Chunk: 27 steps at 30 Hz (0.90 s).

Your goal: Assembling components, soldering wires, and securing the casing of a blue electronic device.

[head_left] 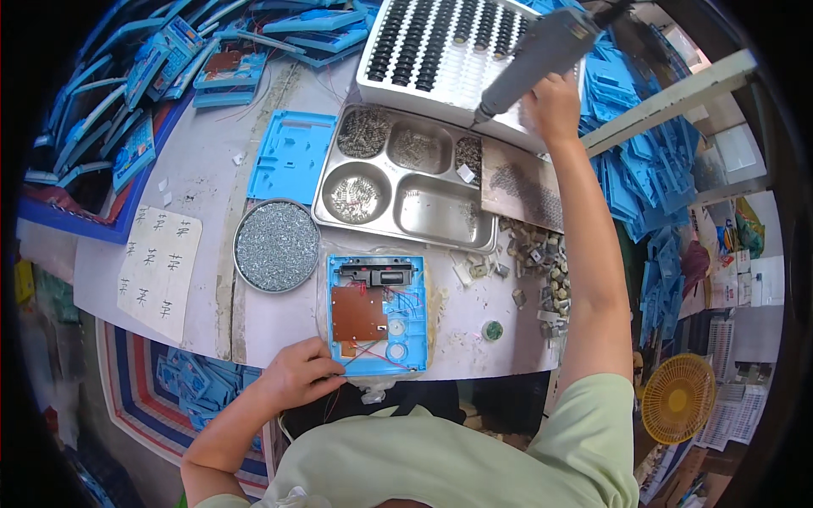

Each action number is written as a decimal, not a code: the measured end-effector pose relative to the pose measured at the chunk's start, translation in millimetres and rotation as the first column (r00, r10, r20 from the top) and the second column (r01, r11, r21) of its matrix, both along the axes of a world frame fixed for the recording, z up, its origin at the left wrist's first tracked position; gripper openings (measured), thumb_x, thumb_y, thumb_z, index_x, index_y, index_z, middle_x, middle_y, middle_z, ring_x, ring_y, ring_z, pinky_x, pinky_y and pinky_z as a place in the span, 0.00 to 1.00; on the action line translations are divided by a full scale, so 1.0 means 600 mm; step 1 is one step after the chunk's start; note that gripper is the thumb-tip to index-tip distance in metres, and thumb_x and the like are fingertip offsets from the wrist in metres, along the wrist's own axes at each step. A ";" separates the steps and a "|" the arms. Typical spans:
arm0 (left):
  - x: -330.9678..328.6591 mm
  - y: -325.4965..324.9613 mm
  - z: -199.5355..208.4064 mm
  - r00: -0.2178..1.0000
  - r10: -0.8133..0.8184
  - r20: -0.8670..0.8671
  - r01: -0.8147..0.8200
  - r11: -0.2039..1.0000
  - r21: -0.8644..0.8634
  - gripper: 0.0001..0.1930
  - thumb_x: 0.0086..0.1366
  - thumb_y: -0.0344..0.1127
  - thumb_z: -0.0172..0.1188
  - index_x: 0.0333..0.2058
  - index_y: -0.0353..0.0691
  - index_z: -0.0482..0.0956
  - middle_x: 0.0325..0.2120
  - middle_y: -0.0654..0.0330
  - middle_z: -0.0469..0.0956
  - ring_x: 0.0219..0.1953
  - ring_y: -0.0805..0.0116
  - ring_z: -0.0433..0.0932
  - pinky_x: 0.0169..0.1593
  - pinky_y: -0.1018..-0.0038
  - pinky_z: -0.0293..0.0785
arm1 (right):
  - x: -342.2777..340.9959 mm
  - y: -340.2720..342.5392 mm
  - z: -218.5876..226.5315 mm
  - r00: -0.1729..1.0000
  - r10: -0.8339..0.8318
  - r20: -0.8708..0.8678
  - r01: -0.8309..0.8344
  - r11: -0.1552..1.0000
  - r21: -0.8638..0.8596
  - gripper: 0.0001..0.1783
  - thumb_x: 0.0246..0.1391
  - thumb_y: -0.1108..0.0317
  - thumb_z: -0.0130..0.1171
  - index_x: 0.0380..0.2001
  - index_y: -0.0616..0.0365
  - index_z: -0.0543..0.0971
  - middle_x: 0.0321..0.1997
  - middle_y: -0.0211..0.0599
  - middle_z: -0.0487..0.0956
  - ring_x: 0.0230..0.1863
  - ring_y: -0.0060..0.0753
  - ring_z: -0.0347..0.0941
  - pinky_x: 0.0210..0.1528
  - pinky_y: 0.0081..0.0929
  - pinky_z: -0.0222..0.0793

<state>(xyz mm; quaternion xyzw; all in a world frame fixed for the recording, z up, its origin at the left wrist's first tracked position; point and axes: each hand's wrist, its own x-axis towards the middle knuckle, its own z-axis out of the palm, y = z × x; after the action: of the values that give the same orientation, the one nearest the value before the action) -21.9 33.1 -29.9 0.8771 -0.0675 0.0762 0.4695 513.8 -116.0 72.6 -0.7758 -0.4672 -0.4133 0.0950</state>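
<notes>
My left hand (306, 372) is closed at the lower left corner of a blue plastic case (412, 330), fingertips pinching its edge. Inside the case sit a brown circuit board (356, 313), a black battery-box-like part (377, 273) and thin red wires. My right arm stretches far forward. At the right edge of a white tray (457, 91), my right hand (555, 108) has curled fingers, partly behind a grey electric screwdriver (533, 63). Whatever those fingers hold is hidden. Several rows of black round parts (421, 42) fill much of the tray.
A steel compartment tray (406, 229) holds springs and small metal pieces. Left of the case stands a round dish (275, 290) of screws, below a blue panel (292, 152). Blue casings (135, 85) crowd the far left; more blue pieces (635, 161) pile at right, beyond loose metal blocks (550, 275).
</notes>
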 end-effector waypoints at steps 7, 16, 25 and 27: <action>-0.002 -0.007 0.012 0.998 0.047 -0.040 -0.046 0.999 0.005 0.12 0.51 0.29 0.76 0.34 0.42 0.85 0.28 0.60 0.74 0.27 0.63 0.76 0.29 0.69 0.73 | 0.030 0.024 -0.012 0.999 0.017 -0.032 -0.013 0.992 0.125 0.06 0.50 0.64 0.70 0.32 0.51 0.87 0.40 0.27 0.84 0.46 0.40 0.74 0.51 0.36 0.75; -0.014 -0.009 0.010 0.994 0.096 -0.054 -0.094 0.995 0.043 0.10 0.52 0.30 0.75 0.34 0.41 0.85 0.28 0.58 0.74 0.29 0.60 0.76 0.31 0.68 0.73 | -0.075 -0.048 0.080 0.660 0.612 -0.435 -0.167 0.684 0.710 0.09 0.62 0.71 0.65 0.43 0.65 0.83 0.42 0.37 0.86 0.43 0.27 0.81 0.47 0.23 0.75; -0.001 -0.006 0.008 0.997 0.040 -0.060 -0.040 0.999 0.003 0.11 0.52 0.28 0.75 0.34 0.41 0.84 0.29 0.59 0.71 0.29 0.62 0.73 0.32 0.69 0.71 | -0.523 -0.146 -0.082 0.225 0.341 -0.913 -0.543 0.822 0.173 0.09 0.48 0.71 0.71 0.35 0.50 0.84 0.35 0.28 0.84 0.44 0.42 0.72 0.54 0.40 0.66; -0.003 -0.007 0.005 0.997 0.051 -0.060 -0.051 0.999 -0.006 0.11 0.52 0.28 0.75 0.35 0.41 0.84 0.29 0.59 0.71 0.29 0.63 0.73 0.32 0.69 0.71 | -0.531 -0.136 -0.111 0.285 0.368 -0.885 -0.598 0.790 0.136 0.10 0.48 0.70 0.71 0.35 0.49 0.84 0.35 0.27 0.83 0.47 0.43 0.70 0.55 0.43 0.64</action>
<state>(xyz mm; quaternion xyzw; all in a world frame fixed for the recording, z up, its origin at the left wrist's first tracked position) -23.8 28.8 -26.9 0.8787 -0.0309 0.0623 0.4723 195.4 -197.3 6.3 -0.6969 -0.6042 0.1522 0.3552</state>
